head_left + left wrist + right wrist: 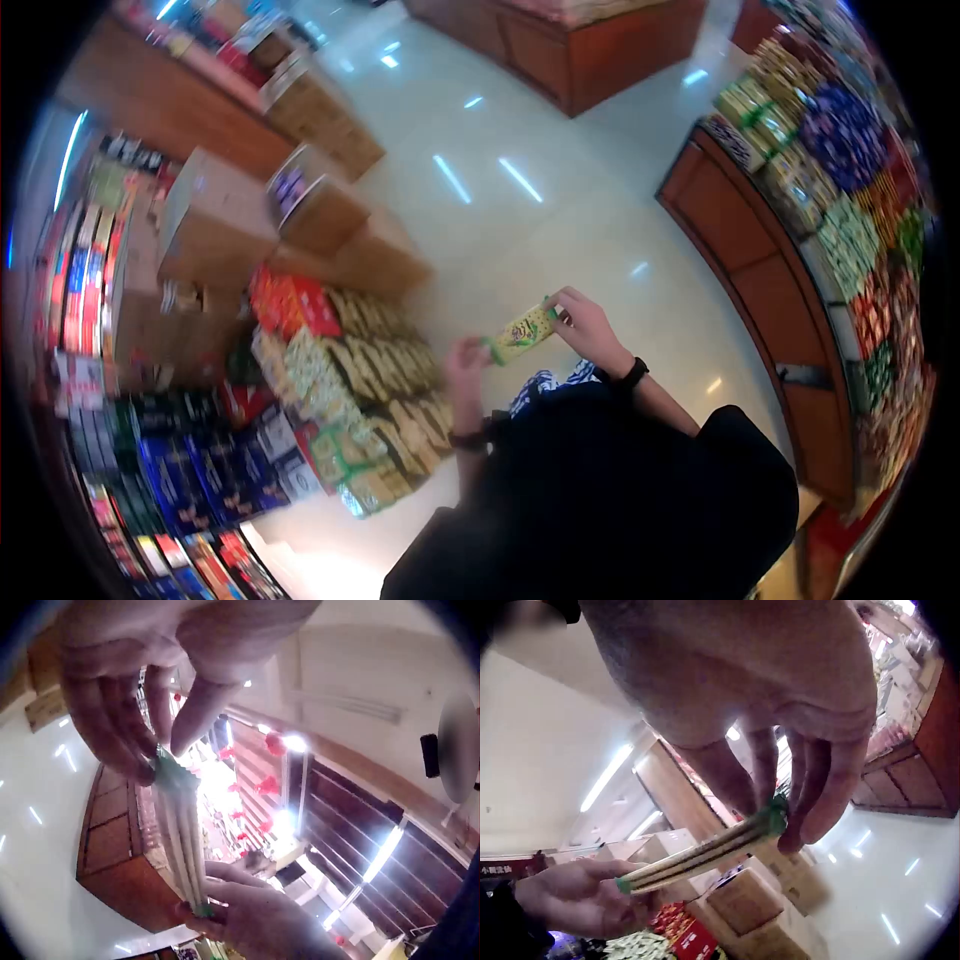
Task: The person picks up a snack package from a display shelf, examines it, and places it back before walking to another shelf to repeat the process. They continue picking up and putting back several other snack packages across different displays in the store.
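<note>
A long, flat snack packet (523, 332) with pale yellow printing and green crimped ends is held up in front of the body. My left hand (466, 365), blurred in the head view, pinches one green end between thumb and fingers. The opposite green end is gripped by my right hand (588, 328). Seen edge-on in the left wrist view, the packet (178, 832) shows pale lengthwise folds between the two hands. In the right wrist view, thumb and fingertips of the right hand (757, 682) close on the near end, while the left hand (585, 896) supports the far one.
Stacked similar packets (390, 370) and a red bag (290, 300) stand to the left, beside cardboard boxes (220, 220) and blue boxes (200, 465). Along the right curves a wooden display counter (740, 260) heaped with packaged snacks. Shiny tiled floor (500, 230) lies ahead.
</note>
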The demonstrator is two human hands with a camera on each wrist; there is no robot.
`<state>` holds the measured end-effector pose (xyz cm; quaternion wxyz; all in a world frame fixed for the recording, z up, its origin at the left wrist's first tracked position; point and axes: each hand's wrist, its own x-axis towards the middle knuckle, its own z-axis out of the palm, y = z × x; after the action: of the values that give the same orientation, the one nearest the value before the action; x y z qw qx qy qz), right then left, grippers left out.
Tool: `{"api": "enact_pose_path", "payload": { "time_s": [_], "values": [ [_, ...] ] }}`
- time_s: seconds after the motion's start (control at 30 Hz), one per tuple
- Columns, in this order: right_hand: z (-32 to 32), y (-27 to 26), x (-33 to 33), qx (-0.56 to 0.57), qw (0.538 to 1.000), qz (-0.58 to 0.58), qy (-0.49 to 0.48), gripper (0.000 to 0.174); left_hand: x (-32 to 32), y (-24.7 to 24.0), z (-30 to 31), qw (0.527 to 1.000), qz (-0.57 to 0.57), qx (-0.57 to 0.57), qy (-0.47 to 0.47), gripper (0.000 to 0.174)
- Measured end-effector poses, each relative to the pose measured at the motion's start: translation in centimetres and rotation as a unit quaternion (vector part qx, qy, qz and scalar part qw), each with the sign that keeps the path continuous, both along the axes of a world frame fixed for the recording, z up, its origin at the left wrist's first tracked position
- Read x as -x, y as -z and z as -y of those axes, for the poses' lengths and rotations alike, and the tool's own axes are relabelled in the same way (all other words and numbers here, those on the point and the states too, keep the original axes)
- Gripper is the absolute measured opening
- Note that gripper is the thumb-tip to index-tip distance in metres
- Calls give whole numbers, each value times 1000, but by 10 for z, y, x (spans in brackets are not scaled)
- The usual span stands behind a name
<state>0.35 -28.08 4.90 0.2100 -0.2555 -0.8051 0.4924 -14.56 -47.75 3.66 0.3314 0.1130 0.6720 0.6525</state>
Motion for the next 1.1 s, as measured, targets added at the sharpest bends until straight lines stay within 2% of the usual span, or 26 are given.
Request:
{"api": "enact_pose_path", "payload": {
  "time_s": [0.13,0.3,0.4,0.5,0.57,0.63,0.7,0.77,0.8,0.83,0.87,0.97,1.0,1.1],
  "values": [
    [-83,-1,-47,-30,994,13,103,21,-26,-10,-117,996,-4,14,88,22],
    [-155,4,-88,20,975,21,221,17,-29,-7,-231,969,-35,32,242,20],
    [-191,16,-95,37,957,25,286,16,-26,-11,-297,951,-40,47,304,20],
    [-223,20,-87,39,940,40,336,17,-11,4,-356,937,-52,39,343,21],
    [-241,21,-78,30,926,59,372,19,6,31,-400,909,-79,42,406,21],
    [-251,22,-64,18,903,104,417,23,28,34,-424,873,-92,50,476,22],
    [-274,19,-59,-24,878,144,456,24,39,27,-471,836,-98,21,539,22],
    [-286,26,-45,-80,847,166,498,24,47,39,-511,820,-109,6,561,20],
    [-295,30,-42,-73,838,207,500,26,45,51,-538,811,-120,-13,572,20],
    [-302,31,-39,-68,830,191,519,26,47,67,-548,803,-124,-17,582,19],
    [-313,34,-37,-64,822,175,539,26,60,96,-559,791,-81,-5,607,18],
    [-315,21,-23,-2,800,142,583,25,54,48,-597,767,-47,32,639,18],
    [-323,18,-18,15,792,127,597,25,53,50,-606,774,-35,29,632,18],
    [-341,30,-26,47,780,124,612,25,44,59,-639,752,-29,19,658,18]
  ]
}}
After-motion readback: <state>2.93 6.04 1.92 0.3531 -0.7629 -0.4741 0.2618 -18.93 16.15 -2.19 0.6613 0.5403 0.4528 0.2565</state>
